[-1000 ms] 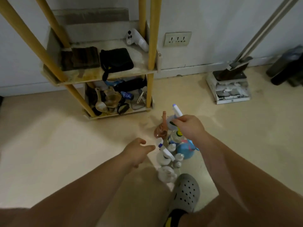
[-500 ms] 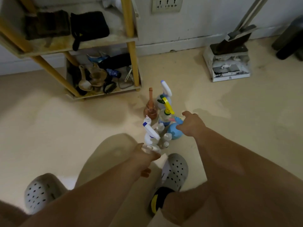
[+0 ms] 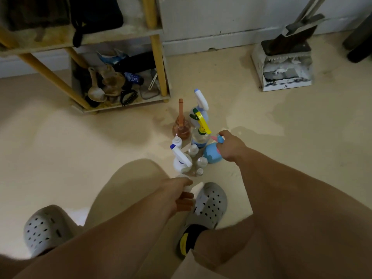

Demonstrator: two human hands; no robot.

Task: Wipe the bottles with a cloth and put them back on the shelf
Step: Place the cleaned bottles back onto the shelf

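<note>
Right hand (image 3: 229, 147) grips blue bottle (image 3: 211, 156); left hand (image 3: 177, 195), white bottle (image 3: 187, 187)

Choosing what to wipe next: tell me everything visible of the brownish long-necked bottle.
The brown bottle looks like translucent amber plastic or glass, with a round belly and a long thin neck. It stands upright on the floor at the cluster's far-left edge, towards the shelf. Left hand and right hand are both off it.
</note>
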